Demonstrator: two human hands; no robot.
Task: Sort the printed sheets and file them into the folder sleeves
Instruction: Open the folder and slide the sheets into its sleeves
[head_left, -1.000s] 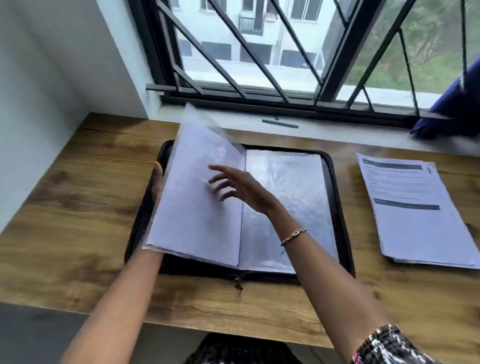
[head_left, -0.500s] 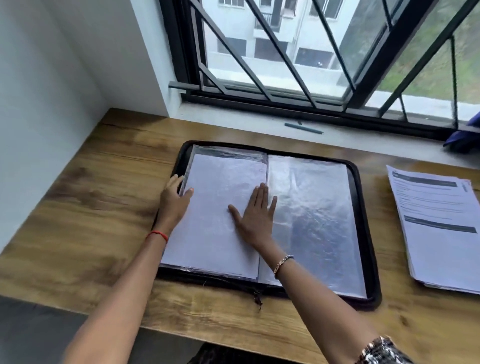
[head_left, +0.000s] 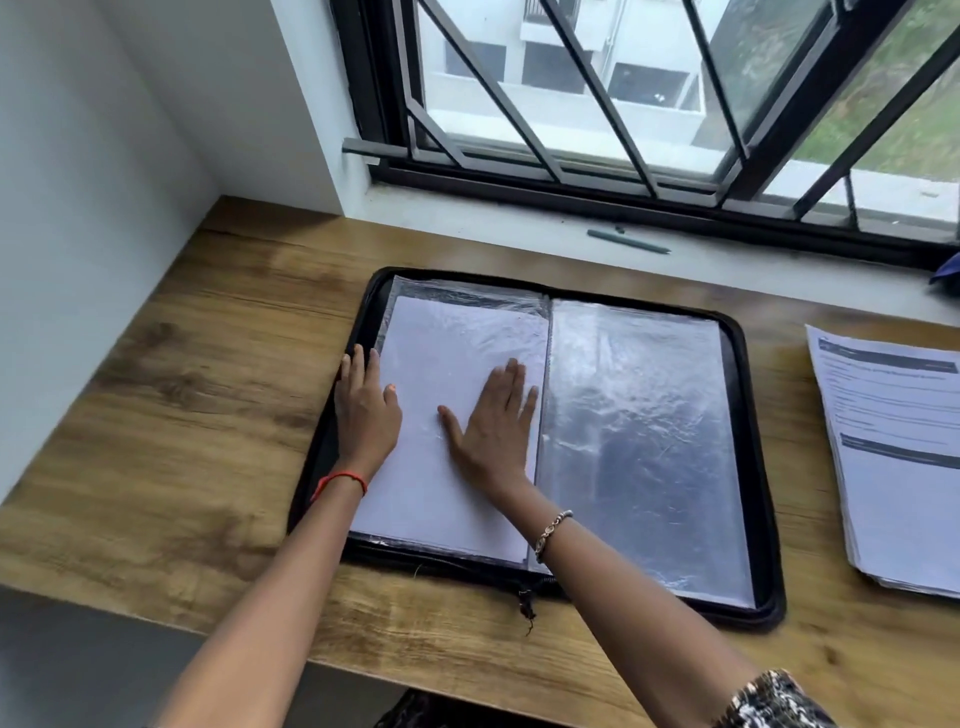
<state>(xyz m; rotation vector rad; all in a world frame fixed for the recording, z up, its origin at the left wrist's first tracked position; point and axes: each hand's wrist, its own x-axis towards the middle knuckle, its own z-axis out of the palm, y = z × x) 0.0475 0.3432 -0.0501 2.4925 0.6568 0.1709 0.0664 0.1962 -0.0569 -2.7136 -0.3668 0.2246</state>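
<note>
Clear plastic lies flat under my right hand (head_left: 493, 421): a second ago this sleeve page was lifted in mid-turn, and half a second ago it had already landed; now it rests on the left half of the black zip folder (head_left: 753, 467), with a white sheet (head_left: 447, 343) showing through it. My right palm presses down on that sheet, fingers (head_left: 511, 376) straight and nearly together, the tips just short of the spine, the thumb spread out toward my other hand. My left hand (head_left: 366, 405) sits at the page's outer edge, fingers loosely together and resting across the folder's zip rim, gripping nothing. Since the last look both hands have barely shifted; the view has simply drawn nearer. Beyond my right fingertips, across the spine, the empty sleeve (head_left: 639, 441) gleams over the dark backing. The stack of printed sheets (head_left: 898, 447) waits on the wooden desk (head_left: 182, 395), well off to the right of my right hand, untouched.
</note>
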